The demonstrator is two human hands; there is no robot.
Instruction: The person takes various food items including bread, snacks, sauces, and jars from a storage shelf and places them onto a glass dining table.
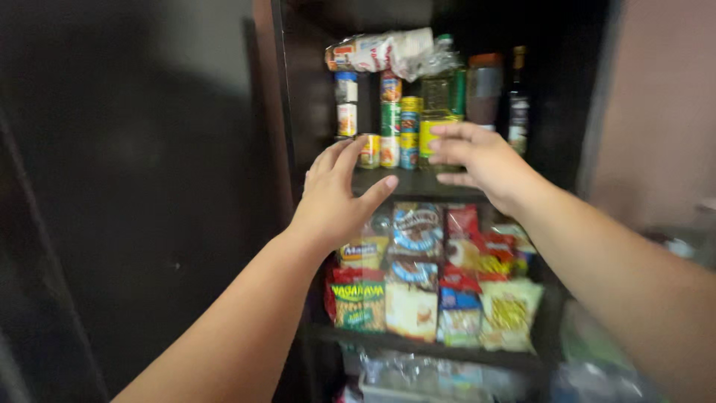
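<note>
Both hands are raised at the upper pantry shelf (418, 181) with nothing yet grasped: left hand (335, 195) spread open and empty, right hand (477, 158) loosely curled against the oil bottle (441, 104) at its 11 o'clock, cans (395, 127) undisturbed.

Upper shelf (418, 181): stacked cans (390, 119) left of centre with green, yellow, red and blue labels. Yellow-labelled oil bottle (441, 112) just right of them, then a brown-lidded jar (485, 86) and a dark bottle (517, 101) with a pale label at the right end. Clear-and-white bag (384, 51) with red print lies across the can tops. Lower shelf (418, 345): packed snack packets; green-yellow pack (359, 302) at the left end, blue-brown pouches (416, 231) in the middle, red packs (464, 224) and a pale yellow bag (510, 313) toward the right end. All blurred.
</note>
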